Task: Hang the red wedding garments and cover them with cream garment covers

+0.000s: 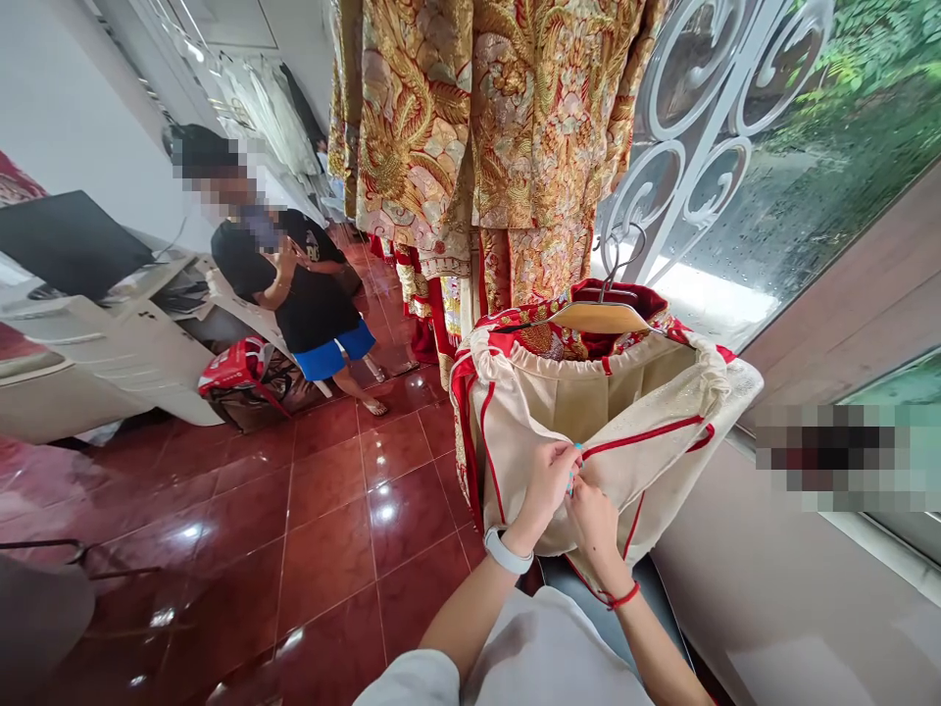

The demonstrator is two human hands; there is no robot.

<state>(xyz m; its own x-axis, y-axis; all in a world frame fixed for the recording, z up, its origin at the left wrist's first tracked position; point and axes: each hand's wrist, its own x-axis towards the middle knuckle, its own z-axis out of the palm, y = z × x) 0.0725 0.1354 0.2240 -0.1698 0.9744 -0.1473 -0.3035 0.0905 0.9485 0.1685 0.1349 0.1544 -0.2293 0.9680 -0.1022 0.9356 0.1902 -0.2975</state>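
Note:
A red and gold embroidered skirt (624, 412) hangs inside out from a wooden hanger (610, 316), its cream lining and red trim facing me. My left hand (548, 485) and my right hand (592, 520) meet at the front of the lining. Both pinch the cream cloth by a red trim line, fingers closed. A white watch sits on my left wrist and a red band on my right.
More gold embroidered garments (485, 127) hang behind the skirt. A person in a black top and blue shorts (301, 284) sits at the left by white chairs and a red bag (239, 368). A window with a white scroll grille (706, 118) and a low ledge (794, 608) run along the right. The floor is red tile (330, 510).

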